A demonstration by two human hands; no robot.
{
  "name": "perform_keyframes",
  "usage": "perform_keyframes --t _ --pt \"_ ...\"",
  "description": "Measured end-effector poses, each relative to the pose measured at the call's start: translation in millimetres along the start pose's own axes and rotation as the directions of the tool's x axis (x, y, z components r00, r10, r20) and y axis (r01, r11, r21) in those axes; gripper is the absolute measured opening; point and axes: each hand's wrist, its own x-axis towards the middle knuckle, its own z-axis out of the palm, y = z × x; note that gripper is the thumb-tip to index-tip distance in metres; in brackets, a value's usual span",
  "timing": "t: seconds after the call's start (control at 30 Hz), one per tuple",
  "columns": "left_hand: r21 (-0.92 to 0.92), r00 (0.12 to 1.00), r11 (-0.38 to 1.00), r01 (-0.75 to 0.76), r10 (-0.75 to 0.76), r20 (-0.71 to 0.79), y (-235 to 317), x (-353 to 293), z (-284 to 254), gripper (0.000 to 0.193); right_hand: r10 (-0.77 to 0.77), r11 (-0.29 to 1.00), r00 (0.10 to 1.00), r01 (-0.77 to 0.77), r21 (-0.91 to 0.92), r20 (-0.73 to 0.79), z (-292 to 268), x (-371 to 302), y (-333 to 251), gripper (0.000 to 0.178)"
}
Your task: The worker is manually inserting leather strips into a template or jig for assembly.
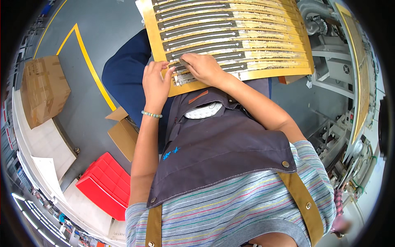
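Note:
Across my lap lies a large yellow panel (275, 57) with rows of dark strips (201, 31), each carrying a thin pale line. On its right part the strips give way to worn yellow and whitish bands. My left hand (156, 80), with a beaded bracelet at the wrist, is at the panel's near left corner. Its thumb and forefinger are apart, with no object visible between them. Just to the right, my right hand (202, 68) bends over the left ends of the nearest strips. Its fingers are pinched together, and what they hold, if anything, is hidden.
Left on the floor are an open cardboard box (123, 133) and a yellow line (88, 61). A larger taped carton (44, 88) and a red plastic bin (108, 185) stand on pale surfaces. To the right are a metal frame (335, 76), a ribbed hose (314, 8) and another yellow panel (358, 61).

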Motion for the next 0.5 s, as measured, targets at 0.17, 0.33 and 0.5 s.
perform_keyframes --t 0.17,0.33,0.5 --pt "0.251 0.991 0.967 -0.038 0.003 0.137 -22 3 16 0.015 -0.127 0.992 0.991 0.127 0.006 -0.035 1 17 -3 0.034" --pt "-0.348 0.973 0.916 0.199 -0.143 0.182 -25 10 17 0.013 -0.09 0.988 0.995 0.096 -0.123 0.048 1 19 -4 0.02" --pt "-0.156 1.0 0.988 0.015 -0.014 0.004 -11 33 9 0.015 -0.194 0.972 0.961 0.162 -0.169 -0.198 -10 35 1 0.019"
